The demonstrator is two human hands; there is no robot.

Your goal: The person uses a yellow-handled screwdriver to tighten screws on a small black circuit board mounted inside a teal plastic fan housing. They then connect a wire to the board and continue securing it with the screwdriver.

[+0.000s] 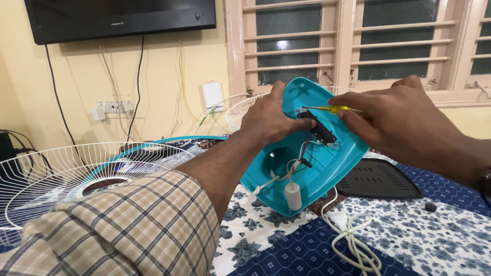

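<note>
Floral blue bedsheet (pixel 409 240) below yellow wall (pixel 169 66).

A flat television screen (pixel 120 18) hangs on the yellow wall at the upper left, wide and rectangular, with a black frame and a dark, unlit face. A small pale mark sits on its lower edge. No packages, labels or signs show.

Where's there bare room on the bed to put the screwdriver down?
Bare cloth lies at the right, between the black cover, the small black knob and the white cord. Another patch sits below the teal housing, left of the cord. The left is crowded by the wire grille and the sleeve.
</note>
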